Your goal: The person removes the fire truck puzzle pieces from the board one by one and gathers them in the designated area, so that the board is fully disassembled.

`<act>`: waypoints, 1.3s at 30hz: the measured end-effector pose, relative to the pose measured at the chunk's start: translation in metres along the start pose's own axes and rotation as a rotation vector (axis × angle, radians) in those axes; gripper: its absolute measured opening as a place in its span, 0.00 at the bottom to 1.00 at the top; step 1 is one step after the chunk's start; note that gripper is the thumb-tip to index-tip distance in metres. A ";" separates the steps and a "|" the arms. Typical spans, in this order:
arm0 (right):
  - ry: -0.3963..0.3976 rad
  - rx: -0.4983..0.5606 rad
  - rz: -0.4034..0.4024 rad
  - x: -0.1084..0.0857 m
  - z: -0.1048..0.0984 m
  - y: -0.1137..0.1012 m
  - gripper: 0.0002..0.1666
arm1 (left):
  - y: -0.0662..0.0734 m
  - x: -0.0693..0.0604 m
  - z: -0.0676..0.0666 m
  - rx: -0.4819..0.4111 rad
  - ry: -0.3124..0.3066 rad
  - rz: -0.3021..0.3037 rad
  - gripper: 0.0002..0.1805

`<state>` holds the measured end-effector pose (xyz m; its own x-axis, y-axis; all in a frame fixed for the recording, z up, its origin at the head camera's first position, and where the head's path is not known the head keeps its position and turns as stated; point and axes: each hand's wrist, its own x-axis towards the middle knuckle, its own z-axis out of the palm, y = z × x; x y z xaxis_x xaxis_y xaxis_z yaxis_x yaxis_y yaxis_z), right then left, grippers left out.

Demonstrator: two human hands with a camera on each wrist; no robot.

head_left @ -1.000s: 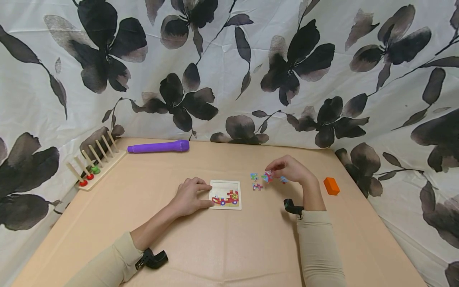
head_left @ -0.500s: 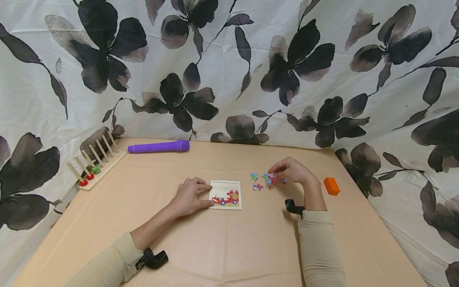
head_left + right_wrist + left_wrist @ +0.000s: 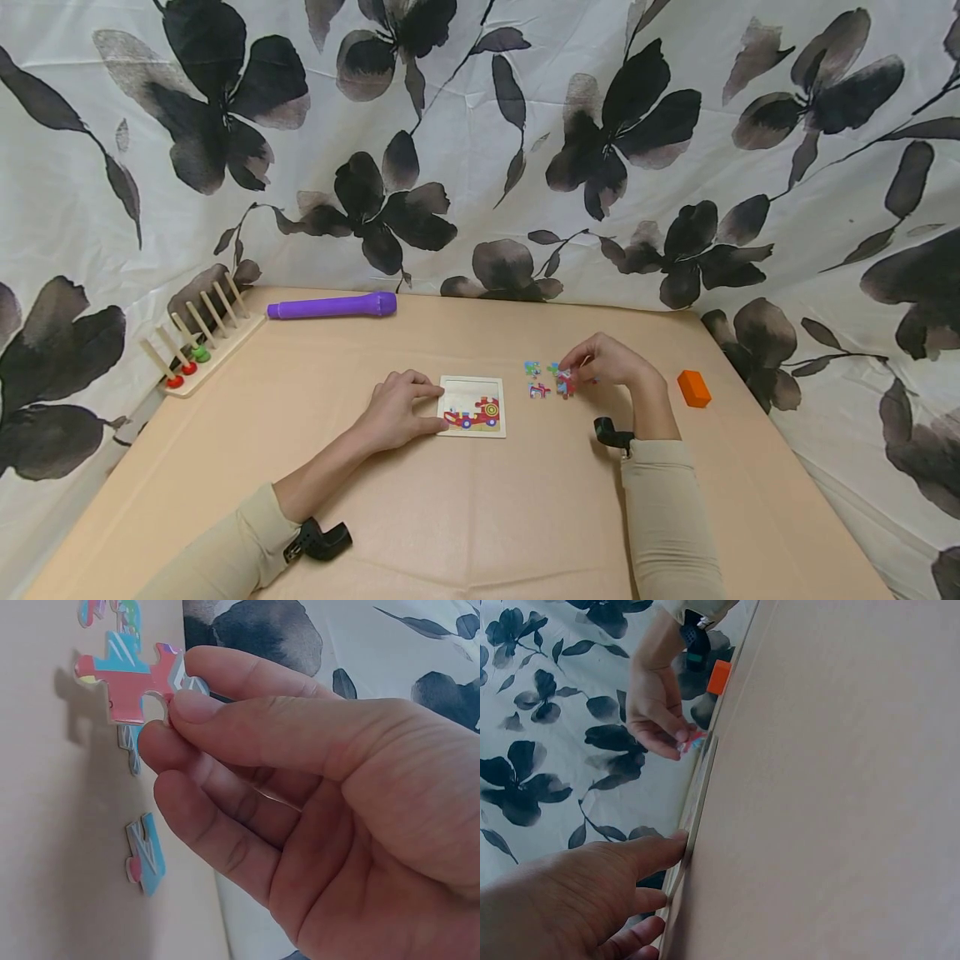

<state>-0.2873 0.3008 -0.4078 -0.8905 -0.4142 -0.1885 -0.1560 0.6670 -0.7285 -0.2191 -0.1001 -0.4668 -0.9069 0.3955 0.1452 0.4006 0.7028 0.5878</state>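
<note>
A red and blue puzzle piece [image 3: 127, 688] is pinched between the thumb and fingers of my right hand [image 3: 300, 765], held over the table; the head view shows this hand [image 3: 615, 364] right of the puzzle tray. Beside it lie loose pieces, among them a red one [image 3: 538, 390] and a blue-green one [image 3: 532, 367]; a blue piece [image 3: 152, 853] shows below the fingers in the right wrist view. My left hand [image 3: 397, 411] rests at the left edge of the square tray [image 3: 471, 384], fingers spread. Assembled pieces picturing a red vehicle [image 3: 480, 417] fill the tray's lower part.
A purple stick [image 3: 330, 307] lies at the table's back left, near a wooden peg rack [image 3: 217, 354] with red and green beads. An orange block [image 3: 693, 389] sits right of my right hand. Floral cloth [image 3: 480, 150] hangs behind the table [image 3: 525, 508].
The piece in my right hand has turned and shifted slightly, with the hand moving a little to the right and down. My left hand and the tray have stayed put.
</note>
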 end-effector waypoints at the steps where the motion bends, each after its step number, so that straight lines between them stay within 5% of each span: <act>1: -0.002 -0.003 0.001 0.000 0.001 -0.001 0.12 | 0.000 0.000 0.000 0.000 0.000 0.000 0.31; 39: -0.080 -0.058 0.005 0.007 0.011 0.000 0.10 | 0.000 0.000 0.001 -0.003 0.012 0.001 0.30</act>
<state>-0.2892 0.2911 -0.4164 -0.8545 -0.4577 -0.2457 -0.1787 0.7030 -0.6884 -0.2194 -0.0996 -0.4681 -0.9079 0.3895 0.1550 0.4013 0.7005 0.5901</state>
